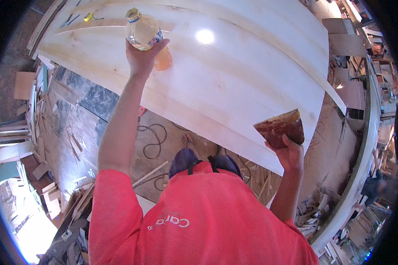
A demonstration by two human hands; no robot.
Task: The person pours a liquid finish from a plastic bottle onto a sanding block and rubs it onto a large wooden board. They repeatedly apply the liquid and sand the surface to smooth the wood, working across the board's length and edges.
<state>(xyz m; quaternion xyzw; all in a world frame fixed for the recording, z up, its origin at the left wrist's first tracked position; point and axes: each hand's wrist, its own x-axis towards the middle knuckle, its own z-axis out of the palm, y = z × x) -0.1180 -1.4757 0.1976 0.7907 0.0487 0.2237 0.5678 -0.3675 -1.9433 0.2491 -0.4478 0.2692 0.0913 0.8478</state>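
My left hand [141,57] is wrapped around a clear plastic bottle [144,30] over the far left part of a large pale wooden panel [221,84]. The bottle has an uncapped neck, a coloured label and yellowish smears inside. Beneath the hand its lower part [162,59] looks orange; I cannot tell whether it touches the panel. At the right, my right hand [289,152] grips a flat brown spreader-like piece [279,129] by its lower edge. This piece is roughly four-sided and crusted with dried residue. It appears in front of the panel's right part.
A yellow tape measure [88,17] and slim tools [70,20] lie on the panel's far left. A long pale strip [334,95] sticks out past its right edge. Below, a dark cable [157,141] loops on the floor. Wood scraps [314,212] are piled at both sides.
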